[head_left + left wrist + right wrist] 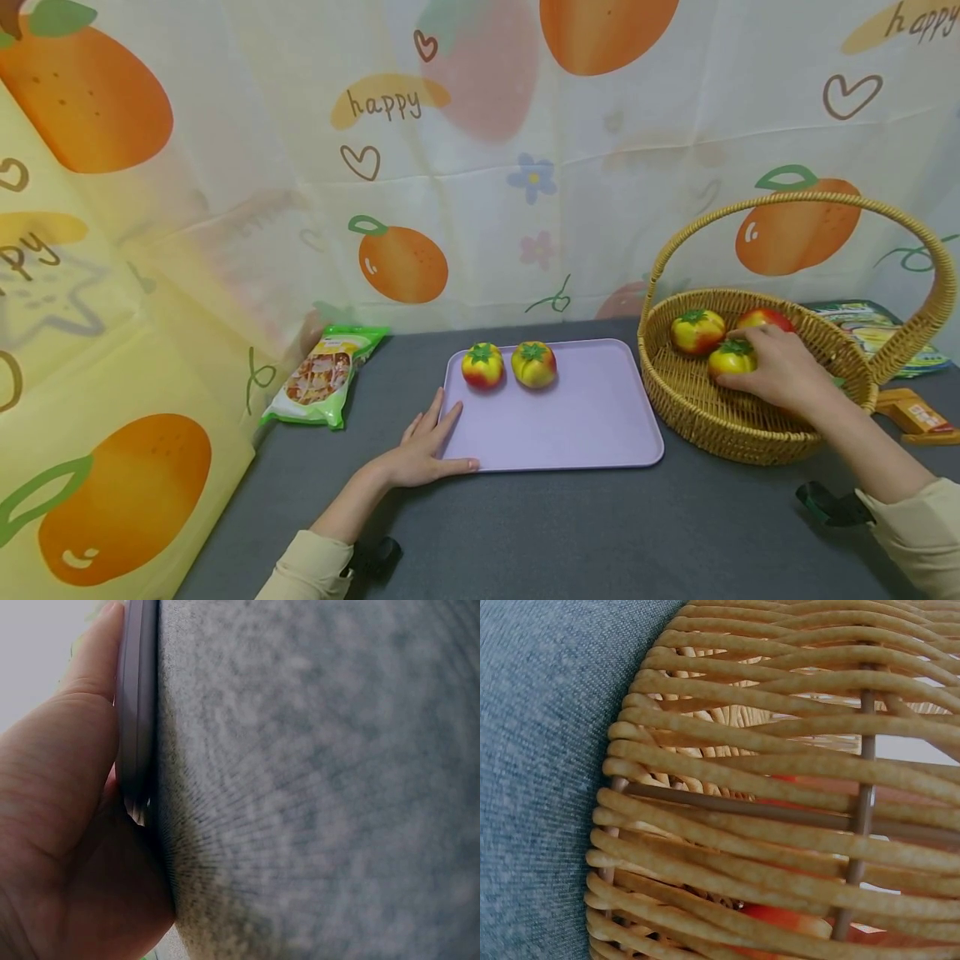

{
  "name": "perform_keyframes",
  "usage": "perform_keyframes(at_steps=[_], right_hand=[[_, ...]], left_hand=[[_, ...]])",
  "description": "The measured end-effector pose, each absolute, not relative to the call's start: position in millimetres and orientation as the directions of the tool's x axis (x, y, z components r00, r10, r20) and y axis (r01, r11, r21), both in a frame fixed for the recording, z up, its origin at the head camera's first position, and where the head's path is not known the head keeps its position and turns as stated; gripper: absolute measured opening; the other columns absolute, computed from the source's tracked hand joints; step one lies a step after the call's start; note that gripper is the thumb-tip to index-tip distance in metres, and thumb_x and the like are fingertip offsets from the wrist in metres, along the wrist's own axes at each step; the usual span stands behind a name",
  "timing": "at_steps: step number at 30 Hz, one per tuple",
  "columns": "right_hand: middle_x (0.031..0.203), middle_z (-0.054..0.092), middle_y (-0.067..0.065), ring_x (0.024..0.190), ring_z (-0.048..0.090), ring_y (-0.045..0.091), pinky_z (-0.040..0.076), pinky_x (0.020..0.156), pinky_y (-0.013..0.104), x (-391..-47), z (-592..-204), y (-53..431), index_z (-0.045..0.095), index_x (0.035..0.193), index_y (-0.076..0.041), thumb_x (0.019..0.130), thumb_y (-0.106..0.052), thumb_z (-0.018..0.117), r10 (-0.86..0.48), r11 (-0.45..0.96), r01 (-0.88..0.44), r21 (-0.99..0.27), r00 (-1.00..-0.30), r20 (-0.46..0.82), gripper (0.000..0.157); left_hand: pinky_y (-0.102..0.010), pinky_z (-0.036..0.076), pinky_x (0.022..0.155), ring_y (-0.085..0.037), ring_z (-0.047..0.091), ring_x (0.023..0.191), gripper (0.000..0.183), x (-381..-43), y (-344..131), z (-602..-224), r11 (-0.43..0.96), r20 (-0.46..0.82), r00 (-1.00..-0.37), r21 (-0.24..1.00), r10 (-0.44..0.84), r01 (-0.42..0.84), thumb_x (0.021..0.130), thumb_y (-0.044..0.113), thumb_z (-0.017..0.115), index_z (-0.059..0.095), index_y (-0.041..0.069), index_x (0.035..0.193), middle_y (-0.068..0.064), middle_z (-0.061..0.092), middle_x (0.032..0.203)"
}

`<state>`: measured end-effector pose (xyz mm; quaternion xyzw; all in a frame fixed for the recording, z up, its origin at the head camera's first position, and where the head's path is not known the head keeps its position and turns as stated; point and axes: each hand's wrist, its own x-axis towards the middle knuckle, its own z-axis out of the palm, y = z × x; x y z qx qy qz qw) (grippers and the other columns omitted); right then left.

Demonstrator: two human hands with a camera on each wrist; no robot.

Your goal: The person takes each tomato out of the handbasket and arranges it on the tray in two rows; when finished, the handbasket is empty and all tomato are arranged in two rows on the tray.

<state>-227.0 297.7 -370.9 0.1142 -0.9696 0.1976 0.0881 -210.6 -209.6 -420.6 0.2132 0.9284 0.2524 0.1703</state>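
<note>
A lilac tray [577, 425] lies on the dark table, with two yellow-red fruits with green leafy tops, one left [482, 367] and one right [533, 365], near its back edge. My left hand [420, 450] rests at the tray's front left corner, fingers spread and thumb [82, 682] along the front rim. Inside the wicker basket [720, 429], my right hand [780, 367] holds a yellow fruit [731, 358] between thumb and fingers. Beside it lie another yellow-red fruit [698, 332] and a redder one [765, 318], partly hidden by the hand. The right wrist view shows mostly basket weave [780, 787].
A tall handle [795, 198] arches over the basket. At the back left leans a green-edged snack bag [326, 375]. Right of the basket are a flat green packet [926, 354] and an orange-brown item [918, 414]. A fruit-print cloth [480, 208] hangs behind the table.
</note>
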Motion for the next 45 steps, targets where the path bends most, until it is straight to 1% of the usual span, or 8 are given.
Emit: perform_keyframes(at_steps=[5,11,21,27,34,37,41,45], right_hand=[[0.115,0.048,0.038,0.102,0.048,0.051,0.04,0.08,0.064,-226.1,-370.7,296.0,0.05,0.125,0.014,0.077,-0.033,0.082,-0.181,0.897,-0.244,-0.368,-0.963,0.198,0.074],[0.115,0.048,0.036,0.103,0.049,0.049,0.041,0.079,0.064,-225.4,-370.6,294.4,0.05,0.126,0.013,0.077,-0.034,0.082,-0.176,0.896,-0.239,-0.374,-0.965,0.194,0.075],[0.114,0.053,0.033,0.102,0.05,0.044,0.041,0.08,0.06,-221.9,-366.6,286.7,0.055,0.124,0.012,0.077,-0.034,0.083,-0.186,0.872,-0.277,-0.404,-0.95,0.251,0.072],[0.114,0.053,0.033,0.104,0.049,0.045,0.041,0.083,0.06,-218.5,-361.7,276.6,0.055,0.123,0.013,0.076,-0.033,0.084,-0.2,0.858,-0.3,-0.417,-0.943,0.266,0.072],[0.114,0.055,0.03,0.103,0.051,0.041,0.042,0.081,0.056,-213.0,-356.7,265.9,0.056,0.124,0.007,0.076,-0.035,0.083,-0.195,0.847,-0.312,-0.43,-0.936,0.294,0.069],[0.116,0.054,0.029,0.102,0.051,0.039,0.043,0.079,0.054,-209.6,-353.7,261.7,0.055,0.127,0.006,0.077,-0.036,0.083,-0.19,0.84,-0.31,-0.446,-0.936,0.295,0.071],[0.119,0.052,0.028,0.102,0.05,0.039,0.044,0.079,0.054,-206.0,-348.4,254.2,0.053,0.129,0.006,0.078,-0.037,0.082,-0.192,0.83,-0.313,-0.461,-0.937,0.291,0.073],[0.119,0.053,0.026,0.1,0.052,0.037,0.045,0.077,0.053,-203.7,-344.0,246.9,0.055,0.129,0.004,0.077,-0.037,0.082,-0.194,0.829,-0.325,-0.454,-0.93,0.311,0.071]], left_hand=[[-0.058,-0.004,0.113,-0.037,-0.005,0.147,0.099,-210.4,-209.3,-420.1,0.783,-0.208,-0.852,0.54,0.48,0.309,0.086,0.061,0.062,0.014,0.013,0.157,-0.016,-0.016,0.161],[-0.058,-0.004,0.113,-0.036,-0.005,0.147,0.099,-210.3,-208.9,-420.0,0.786,-0.209,-0.853,0.535,0.478,0.309,0.086,0.062,0.062,0.014,0.013,0.157,-0.016,-0.016,0.16],[-0.058,-0.003,0.113,-0.037,-0.005,0.147,0.1,-209.8,-209.1,-419.6,0.787,-0.207,-0.855,0.535,0.475,0.308,0.085,0.062,0.063,0.014,0.013,0.157,-0.016,-0.016,0.161],[-0.058,-0.003,0.113,-0.037,-0.005,0.147,0.1,-209.6,-208.9,-418.9,0.79,-0.209,-0.857,0.533,0.471,0.304,0.085,0.062,0.063,0.014,0.013,0.157,-0.016,-0.016,0.161],[-0.058,-0.003,0.113,-0.037,-0.005,0.147,0.101,-209.3,-208.7,-418.5,0.792,-0.214,-0.859,0.532,0.466,0.298,0.085,0.063,0.063,0.014,0.014,0.158,-0.016,-0.017,0.161],[-0.058,-0.003,0.113,-0.038,-0.005,0.147,0.101,-209.3,-208.8,-418.6,0.793,-0.216,-0.858,0.533,0.465,0.296,0.085,0.063,0.063,0.014,0.014,0.158,-0.016,-0.017,0.161],[-0.058,-0.003,0.113,-0.038,-0.005,0.147,0.101,-209.8,-209.0,-419.1,0.796,-0.22,-0.859,0.53,0.463,0.293,0.085,0.063,0.063,0.014,0.014,0.158,-0.016,-0.017,0.161],[-0.058,-0.003,0.113,-0.038,-0.005,0.147,0.101,-210.5,-209.1,-419.7,0.798,-0.222,-0.86,0.528,0.46,0.291,0.084,0.064,0.062,0.014,0.015,0.158,-0.015,-0.017,0.161]])
